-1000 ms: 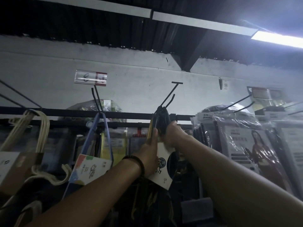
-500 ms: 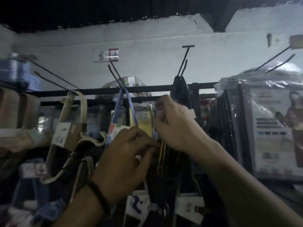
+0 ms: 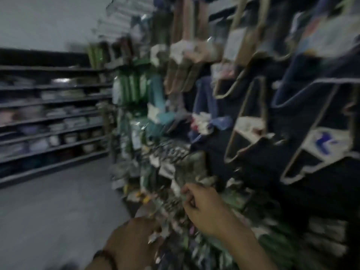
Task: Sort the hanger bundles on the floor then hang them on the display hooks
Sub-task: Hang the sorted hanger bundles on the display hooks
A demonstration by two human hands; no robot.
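No legible text; labels blurred beyond reading.

Left hand (image 3: 134, 242): narrow dark band (image 3: 106, 257) round the wrist, texture too blurred to tell; forearm bare. Right hand (image 3: 204, 208): wrist and forearm bare. All motion-blurred.

Two hands (image 3: 132, 244) (image 3: 206, 209), one shelf rack (image 3: 48, 121), and, through heavy blur, perhaps five hanger bundles (image 3: 247, 123).
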